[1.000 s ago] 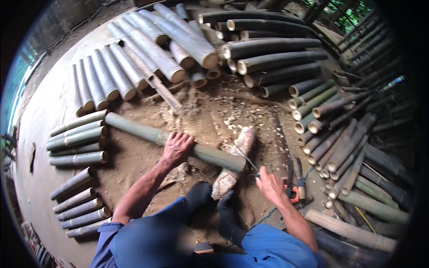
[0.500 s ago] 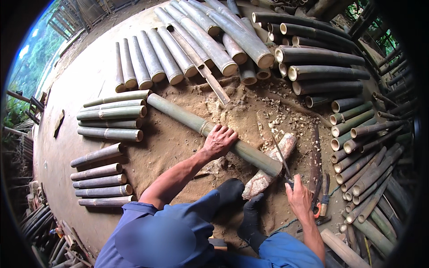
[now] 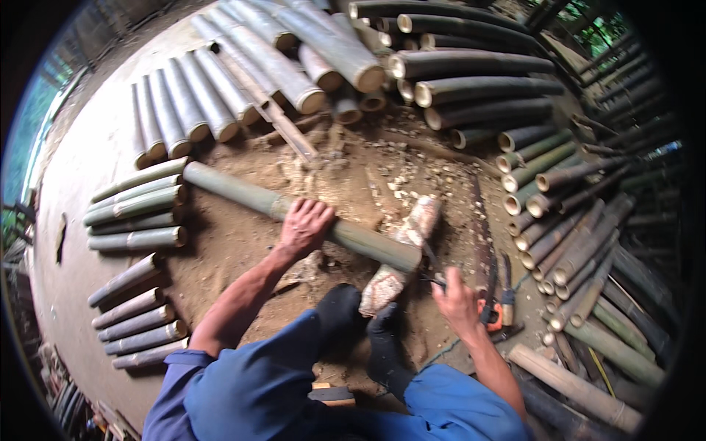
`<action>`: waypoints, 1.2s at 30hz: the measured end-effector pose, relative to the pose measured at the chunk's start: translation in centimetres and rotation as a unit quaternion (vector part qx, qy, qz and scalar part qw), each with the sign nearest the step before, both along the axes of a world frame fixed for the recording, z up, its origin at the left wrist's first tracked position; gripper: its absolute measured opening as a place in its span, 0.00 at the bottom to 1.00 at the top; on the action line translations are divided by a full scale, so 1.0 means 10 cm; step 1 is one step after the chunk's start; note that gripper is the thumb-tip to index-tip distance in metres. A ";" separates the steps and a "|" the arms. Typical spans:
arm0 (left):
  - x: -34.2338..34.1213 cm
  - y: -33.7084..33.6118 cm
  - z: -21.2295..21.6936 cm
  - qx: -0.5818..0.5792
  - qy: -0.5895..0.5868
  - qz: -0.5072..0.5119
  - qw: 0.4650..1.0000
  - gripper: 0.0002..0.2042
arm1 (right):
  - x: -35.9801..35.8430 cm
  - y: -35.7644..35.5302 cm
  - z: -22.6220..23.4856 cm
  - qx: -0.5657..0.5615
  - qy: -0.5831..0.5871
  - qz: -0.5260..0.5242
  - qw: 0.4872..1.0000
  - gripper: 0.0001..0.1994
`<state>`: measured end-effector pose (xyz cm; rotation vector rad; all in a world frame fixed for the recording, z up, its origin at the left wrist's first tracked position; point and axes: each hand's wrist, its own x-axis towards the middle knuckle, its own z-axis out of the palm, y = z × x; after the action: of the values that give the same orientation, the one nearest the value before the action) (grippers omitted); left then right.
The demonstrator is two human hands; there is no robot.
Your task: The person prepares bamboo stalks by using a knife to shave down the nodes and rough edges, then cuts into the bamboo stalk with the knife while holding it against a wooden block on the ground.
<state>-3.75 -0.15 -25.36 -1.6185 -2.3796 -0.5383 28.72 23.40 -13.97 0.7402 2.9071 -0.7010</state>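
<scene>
Centrally: long green bamboo pole [image 3: 250, 197], lying slantwise on the dirt floor [image 3: 243, 242], its near end propped on a pale wood block [image 3: 401, 257]. Left hand [image 3: 305, 226] pressed palm-down over the pole, fingers curled around it. Right hand [image 3: 456, 300] clenched on a knife handle, blade [image 3: 432, 259] touching the pole's cut end (contact point partly hidden). Cut bamboo sections [image 3: 140, 206] stacked nearby; saw [image 3: 484, 253] lies beside the right hand.

An outdoor bamboo workshop: stacked cut bamboo poles [image 3: 456, 66], sawdust-strewn ground [image 3: 368, 176].
</scene>
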 end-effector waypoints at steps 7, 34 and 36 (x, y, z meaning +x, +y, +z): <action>-0.03 0.05 0.35 -0.213 -0.068 -0.048 0.973 0.29 | -0.07 0.10 0.17 -0.054 -0.079 -0.012 0.995 0.16; -0.22 0.41 0.44 -0.336 -0.179 -0.089 0.921 0.16 | -0.07 0.02 0.09 -0.030 0.012 0.035 0.999 0.14; -0.26 0.30 0.43 -0.336 -0.180 -0.079 0.921 0.16 | -0.12 0.03 0.03 0.012 -0.147 0.026 0.989 0.14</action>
<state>-6.38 2.85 -21.04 -2.1524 -2.9350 -0.0142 27.51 23.65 -13.68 0.7004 2.6597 -0.5026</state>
